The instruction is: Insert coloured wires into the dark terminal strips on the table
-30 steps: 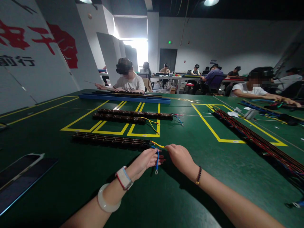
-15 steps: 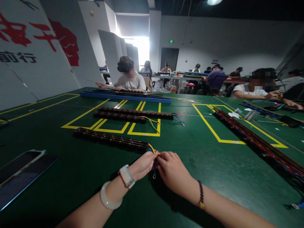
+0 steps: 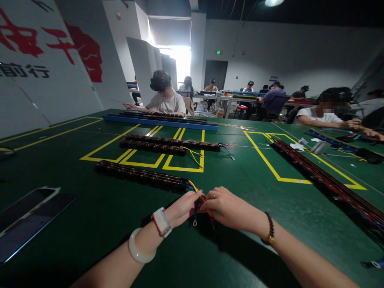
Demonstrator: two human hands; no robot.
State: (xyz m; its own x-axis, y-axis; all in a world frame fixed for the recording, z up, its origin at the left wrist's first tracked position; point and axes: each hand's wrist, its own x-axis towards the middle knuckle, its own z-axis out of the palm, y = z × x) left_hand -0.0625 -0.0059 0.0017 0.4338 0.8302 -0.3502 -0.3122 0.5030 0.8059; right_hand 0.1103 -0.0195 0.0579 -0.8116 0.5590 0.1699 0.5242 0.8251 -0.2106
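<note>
A long dark bar (image 3: 141, 175) with copper-coloured lines along it lies on the green table, and yellow, red and blue wires (image 3: 194, 186) come out of its right end. My left hand (image 3: 186, 207) pinches these wires near the bar. Close beside it, my right hand (image 3: 223, 210) has its fingers closed on the yellow and red wires, whose ends hang below the fingers. A blue wire with a ring terminal (image 3: 195, 222) dangles between the two hands. The fingertips partly hide the wires.
Two similar bars (image 3: 174, 142) with wires lie beyond, across yellow tape outlines. A longer bundled bar (image 3: 324, 176) runs down the right. Two phone-like slabs (image 3: 33, 224) rest at left. A co-worker (image 3: 166, 98) sits behind a blue tray (image 3: 162, 123); another person (image 3: 324, 112) works at right.
My right hand has shifted slightly to the right, away from my left, and red and yellow wire ends now show beneath it. My left hand stays almost in place.
</note>
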